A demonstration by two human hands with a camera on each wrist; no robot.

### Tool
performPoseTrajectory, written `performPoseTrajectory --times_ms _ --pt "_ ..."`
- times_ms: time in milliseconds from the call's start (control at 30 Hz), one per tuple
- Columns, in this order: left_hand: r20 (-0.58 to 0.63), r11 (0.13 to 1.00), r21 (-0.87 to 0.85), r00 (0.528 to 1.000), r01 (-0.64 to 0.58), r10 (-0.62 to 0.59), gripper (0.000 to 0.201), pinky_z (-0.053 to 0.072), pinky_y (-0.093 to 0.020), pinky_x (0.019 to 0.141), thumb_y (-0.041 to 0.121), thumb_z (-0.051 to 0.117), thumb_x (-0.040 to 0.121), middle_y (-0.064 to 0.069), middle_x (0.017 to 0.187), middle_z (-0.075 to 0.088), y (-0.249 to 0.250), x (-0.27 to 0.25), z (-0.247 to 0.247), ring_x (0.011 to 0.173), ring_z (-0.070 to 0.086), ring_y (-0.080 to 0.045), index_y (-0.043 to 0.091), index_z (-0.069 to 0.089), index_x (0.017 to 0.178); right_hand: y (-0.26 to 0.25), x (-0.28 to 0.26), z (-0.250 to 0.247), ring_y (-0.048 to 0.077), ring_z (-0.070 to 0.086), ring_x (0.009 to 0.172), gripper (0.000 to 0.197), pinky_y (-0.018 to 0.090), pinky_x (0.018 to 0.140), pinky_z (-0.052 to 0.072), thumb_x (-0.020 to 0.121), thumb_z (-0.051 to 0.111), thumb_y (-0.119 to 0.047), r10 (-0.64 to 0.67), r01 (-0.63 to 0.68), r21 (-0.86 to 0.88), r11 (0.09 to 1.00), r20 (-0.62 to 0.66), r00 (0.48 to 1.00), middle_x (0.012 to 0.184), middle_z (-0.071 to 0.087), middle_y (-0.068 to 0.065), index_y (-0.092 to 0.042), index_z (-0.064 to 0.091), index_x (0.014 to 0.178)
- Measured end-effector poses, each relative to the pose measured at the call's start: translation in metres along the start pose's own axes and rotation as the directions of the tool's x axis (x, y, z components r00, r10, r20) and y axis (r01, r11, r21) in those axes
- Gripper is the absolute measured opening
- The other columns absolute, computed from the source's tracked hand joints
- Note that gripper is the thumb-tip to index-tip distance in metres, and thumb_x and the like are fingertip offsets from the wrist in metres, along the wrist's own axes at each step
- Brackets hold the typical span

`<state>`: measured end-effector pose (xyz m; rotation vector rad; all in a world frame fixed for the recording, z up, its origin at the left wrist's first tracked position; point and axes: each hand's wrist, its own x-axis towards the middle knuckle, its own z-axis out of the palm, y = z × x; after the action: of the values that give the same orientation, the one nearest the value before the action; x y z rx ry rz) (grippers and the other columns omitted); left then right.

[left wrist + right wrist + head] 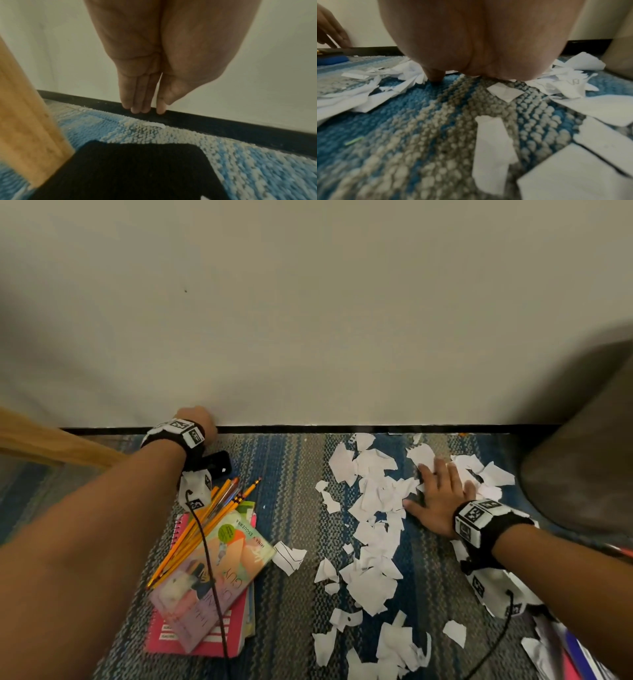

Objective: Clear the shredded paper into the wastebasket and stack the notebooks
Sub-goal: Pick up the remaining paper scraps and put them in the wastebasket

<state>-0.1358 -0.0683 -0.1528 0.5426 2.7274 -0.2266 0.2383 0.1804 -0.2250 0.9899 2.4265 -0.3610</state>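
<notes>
Right hand (pixel 440 501) flat, fingers spread, on shredded paper (pixel 373 508), left hand (pixel 150 86) straight-fingered, empty

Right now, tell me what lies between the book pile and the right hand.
In the head view: striped rug strewn with torn white paper between the book pile and the right hand.

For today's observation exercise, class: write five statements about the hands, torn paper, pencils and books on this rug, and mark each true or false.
1. The right hand lies flat, fingers spread, on the torn paper. True.
2. The left hand holds a pencil. False: its straight fingers touch the black baseboard.
3. The pencils lie atop the stack of books. True.
4. All the paper is already binned. False: it litters the rug.
5. The wastebasket stands left of the books. False: right.
</notes>
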Motion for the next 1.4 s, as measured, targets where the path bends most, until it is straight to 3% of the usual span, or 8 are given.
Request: performPoseTrajectory --times_ms 367,500,633,800,967,1133,1267,1400 --pt "0.225 0.982 0.163 0.973 -0.091 0.053 0.023 0.041 -0.028 0.059 0.025 0.048 0.092 -0.006 0.068 0.054 0.024 -0.001 0.011 0.063 0.052 -0.023 0.013 0.056 0.074 0.0 -0.001 -0.003 0.03 -0.023 0.146 0.089 0.055 0.118 -0.004 0.091 0.037 -0.068 -0.005 0.005 0.009 1.0 0.069 0.998 0.158 -0.029 0.006 -0.029 -0.013 0.153" --pt "0.287 0.956 0.208 0.948 -0.205 0.14 0.023 0.044 -0.026 0.06 0.03 0.049 0.091 -0.003 0.072 0.055 0.059 -0.01 0.003 0.07 0.054 -0.023 0.012 0.063 0.093 0.002 0.0 -0.005 0.031 -0.022 0.146 0.09 0.056 0.118 -0.002 0.09 0.037 -0.069 -0.03 0.03 -0.002 1.0 0.083 0.996 0.158 -0.029 0.006 -0.029 -0.013 0.153" --pt "0.402 0.867 0.256 0.863 -0.428 0.307 0.04 0.045 -0.035 0.098 0.03 0.042 0.096 -0.008 0.124 0.059 0.123 -0.042 0.03 0.116 0.056 -0.027 0.008 0.056 0.126 0.003 -0.005 -0.005 0.032 -0.019 0.147 0.09 0.058 0.118 0.001 0.09 0.039 -0.068 -0.076 0.077 -0.02 0.997 0.07 0.995 0.159 -0.026 0.008 -0.029 -0.011 0.153" --pt "0.405 0.755 0.196 0.753 -0.626 0.519 0.038 0.043 -0.034 0.097 0.028 0.045 0.097 -0.01 0.129 0.058 0.194 -0.143 0.049 0.119 0.055 -0.029 0.007 0.056 0.127 -0.008 -0.041 0.002 0.031 -0.015 0.148 0.084 0.056 0.118 0.002 0.093 0.041 -0.059 -0.248 0.249 0.006 0.968 0.127 0.96 0.16 -0.022 0.007 -0.023 -0.003 0.155" --pt "0.343 0.728 0.166 0.731 -0.665 0.589 0.032 0.044 -0.032 0.091 0.017 0.04 0.099 -0.016 0.124 0.06 0.224 -0.21 0.055 0.115 0.056 -0.03 0.001 0.056 0.121 -0.014 -0.072 0.002 0.03 0.045 0.125 0.05 0.04 0.104 0.04 0.082 0.061 -0.024 -0.468 0.467 0.109 0.878 -0.02 0.884 0.137 0.044 0.011 -0.013 0.049 0.13" --pt "0.095 0.846 0.053 0.846 -0.531 0.525 0.036 0.047 -0.037 0.09 0.02 0.056 0.09 -0.013 0.126 0.05 0.217 -0.166 0.038 0.111 0.055 -0.031 0.01 0.051 0.124 0.017 -0.036 -0.049 0.03 0.054 0.103 0.016 0.039 0.086 0.048 0.078 0.053 -0.008 -0.219 0.293 0.228 0.928 -0.299 0.929 0.105 0.054 0.007 -0.019 0.054 0.089" --pt "-0.057 0.852 -0.04 0.853 -0.521 0.519 0.041 0.045 -0.043 0.088 0.025 0.049 0.092 -0.01 0.131 0.039 0.211 -0.122 0.035 0.116 0.046 -0.033 0.022 0.045 0.133 0.06 0.0 -0.058 0.041 0.027 0.136 0.056 0.053 0.109 0.032 0.088 0.053 -0.037 0.115 -0.066 0.237 0.969 -0.199 0.973 0.15 0.027 0.013 -0.023 0.038 0.141" --pt "0.118 0.845 0.016 0.84 -0.534 0.529 0.065 0.037 -0.052 0.105 0.059 0.036 0.093 -0.012 0.152 0.021 0.224 -0.101 0.055 0.133 0.033 -0.04 0.039 0.012 0.15 0.052 0.002 -0.02 0.047 -0.009 0.145 0.084 0.059 0.117 0.006 0.09 0.037 -0.066 0.158 -0.164 0.166 0.972 0.045 0.986 0.162 -0.013 0.009 -0.025 0.003 0.154"
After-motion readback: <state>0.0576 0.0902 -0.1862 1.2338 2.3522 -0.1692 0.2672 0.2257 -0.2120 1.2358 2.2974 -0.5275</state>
